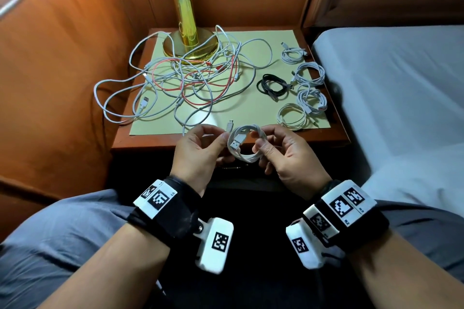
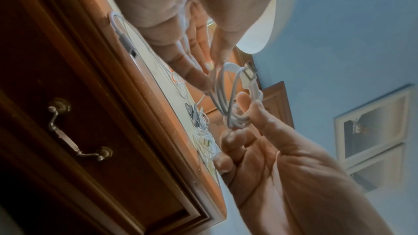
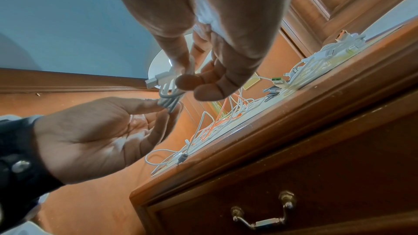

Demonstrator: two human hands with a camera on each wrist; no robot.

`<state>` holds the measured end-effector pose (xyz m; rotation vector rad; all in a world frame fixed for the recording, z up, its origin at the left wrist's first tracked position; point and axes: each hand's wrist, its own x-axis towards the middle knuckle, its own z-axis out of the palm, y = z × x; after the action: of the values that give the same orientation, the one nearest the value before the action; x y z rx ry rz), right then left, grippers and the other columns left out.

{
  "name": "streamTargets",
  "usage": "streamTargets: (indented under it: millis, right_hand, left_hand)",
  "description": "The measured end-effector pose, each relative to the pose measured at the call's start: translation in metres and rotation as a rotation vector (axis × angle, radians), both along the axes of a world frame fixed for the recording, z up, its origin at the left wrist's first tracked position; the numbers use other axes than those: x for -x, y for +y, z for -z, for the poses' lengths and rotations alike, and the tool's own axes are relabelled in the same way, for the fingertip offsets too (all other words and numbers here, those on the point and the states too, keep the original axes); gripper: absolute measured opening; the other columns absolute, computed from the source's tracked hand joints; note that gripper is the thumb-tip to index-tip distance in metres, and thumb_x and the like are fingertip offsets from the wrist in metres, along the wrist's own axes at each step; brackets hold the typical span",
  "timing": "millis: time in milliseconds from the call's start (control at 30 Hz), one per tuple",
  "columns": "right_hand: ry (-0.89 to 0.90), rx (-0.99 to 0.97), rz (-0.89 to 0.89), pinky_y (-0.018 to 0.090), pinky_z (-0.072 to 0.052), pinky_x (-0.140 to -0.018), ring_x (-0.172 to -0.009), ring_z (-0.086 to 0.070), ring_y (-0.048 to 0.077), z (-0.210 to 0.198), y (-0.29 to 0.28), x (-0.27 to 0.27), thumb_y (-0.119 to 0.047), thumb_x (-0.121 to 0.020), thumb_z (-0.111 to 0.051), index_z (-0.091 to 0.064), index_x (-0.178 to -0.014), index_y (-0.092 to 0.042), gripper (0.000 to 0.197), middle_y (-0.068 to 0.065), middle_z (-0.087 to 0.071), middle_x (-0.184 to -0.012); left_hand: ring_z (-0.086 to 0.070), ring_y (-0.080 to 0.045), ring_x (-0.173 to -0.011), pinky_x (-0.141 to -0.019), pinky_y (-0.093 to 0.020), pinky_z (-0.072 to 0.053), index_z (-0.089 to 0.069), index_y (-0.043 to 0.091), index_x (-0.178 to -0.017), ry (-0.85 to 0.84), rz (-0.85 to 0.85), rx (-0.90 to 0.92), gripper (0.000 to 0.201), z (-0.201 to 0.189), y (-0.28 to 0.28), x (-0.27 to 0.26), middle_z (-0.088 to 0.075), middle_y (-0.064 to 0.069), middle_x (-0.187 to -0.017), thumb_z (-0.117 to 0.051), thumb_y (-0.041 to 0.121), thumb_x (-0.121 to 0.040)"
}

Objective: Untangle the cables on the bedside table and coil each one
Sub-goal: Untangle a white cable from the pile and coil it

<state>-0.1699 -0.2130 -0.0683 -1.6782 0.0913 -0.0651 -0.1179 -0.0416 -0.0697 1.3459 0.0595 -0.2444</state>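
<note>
A white cable wound into a small coil hangs in the air just in front of the bedside table's front edge. My left hand pinches the coil's left side between thumb and fingers. My right hand grips its right side. A USB plug lies across the coil and a smaller plug sticks up. In the left wrist view the coil sits between both hands. A tangle of white and red cables covers the table's left half.
Several coiled cables lie on the table's right side, white ones and a black one. A brass lamp base stands at the back. A bed is to the right. A drawer handle sits below the tabletop.
</note>
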Motion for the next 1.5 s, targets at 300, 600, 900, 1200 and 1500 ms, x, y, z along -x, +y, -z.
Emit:
streamTargets:
  millis: [300,600,900,1200,1500]
  right_hand:
    - [-0.002,-0.082,-0.006,0.020,-0.056,-0.062,-0.062,-0.064,0.007,-0.013,0.000,0.004,-0.009,-0.092,-0.067,-0.072,-0.106,-0.027,0.024,-0.009,-0.075,-0.079]
    - [-0.040,-0.014,0.020,0.017,-0.052,-0.065,-0.065,-0.064,0.001,-0.011,0.002,0.005,-0.005,-0.093,-0.066,-0.072,-0.114,-0.024,0.028,-0.006,-0.077,-0.099]
    - [-0.023,-0.006,0.006,0.020,-0.054,-0.064,-0.058,-0.063,0.011,-0.009,0.006,0.005,-0.009,-0.093,-0.067,-0.071,-0.108,-0.033,0.028,-0.006,-0.078,-0.095]
    - [0.039,-0.135,-0.020,0.017,-0.054,-0.058,-0.058,-0.063,0.004,-0.011,0.002,0.000,-0.002,-0.094,-0.062,-0.072,-0.102,-0.020,0.022,-0.009,-0.076,-0.082]
    - [0.052,0.007,0.003,0.029,-0.057,-0.066,-0.060,-0.065,0.016,-0.007,0.001,-0.003,-0.014,-0.095,-0.066,-0.072,-0.104,-0.026,0.017,-0.005,-0.075,-0.082]
  left_hand:
    - [-0.072,-0.029,-0.086,-0.074,-0.036,-0.058,-0.074,0.005,-0.099,-0.049,0.162,-0.048,0.040,0.002,0.000,0.000,-0.073,-0.025,-0.096,-0.073,0.043,-0.087]
    - [-0.071,-0.025,-0.075,-0.076,-0.037,-0.058,-0.072,0.007,-0.086,-0.258,0.226,-0.314,0.027,0.005,0.004,0.000,-0.075,-0.009,-0.078,-0.072,0.033,-0.091]
    - [-0.068,-0.039,-0.094,-0.093,-0.060,-0.049,-0.072,0.010,-0.098,-0.267,0.310,-0.322,0.047,0.012,0.004,-0.002,-0.074,-0.016,-0.095,-0.058,0.054,-0.090]
    - [-0.053,-0.022,-0.073,-0.062,-0.033,-0.042,-0.061,0.001,-0.097,0.059,0.349,0.080,0.029,0.005,-0.003,0.005,-0.057,-0.012,-0.082,-0.055,0.029,-0.097]
    - [-0.051,-0.015,-0.071,-0.062,-0.029,-0.039,-0.054,0.003,-0.129,0.265,0.265,0.260,0.031,0.000,-0.004,0.003,-0.058,0.001,-0.071,-0.040,0.018,-0.105]
